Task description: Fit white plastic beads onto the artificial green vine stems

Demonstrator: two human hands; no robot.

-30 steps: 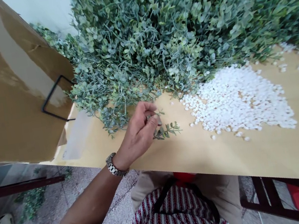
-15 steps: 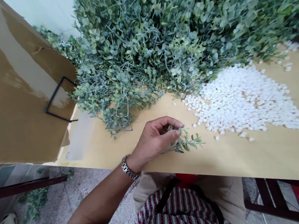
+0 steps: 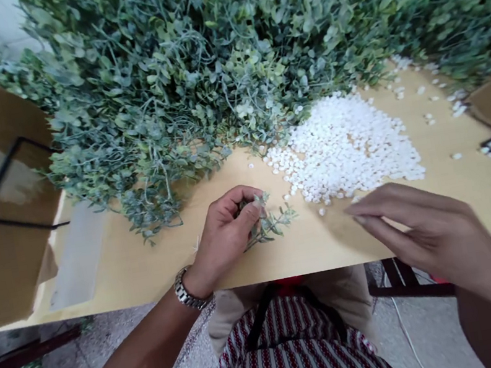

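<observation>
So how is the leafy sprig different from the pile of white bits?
The sprig is green with little leaves, while the pile of white bits is made of many small, roundish pieces. The sprig is held in the left grip; the pile lies spread on the table. The pile is much bigger than the sprig. Both are in front of the person.

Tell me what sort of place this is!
Perhaps a craft workshop: a heap of leafy green, artificial-looking sprigs and a pile of small, round white pieces lie on a tan tabletop.
</observation>
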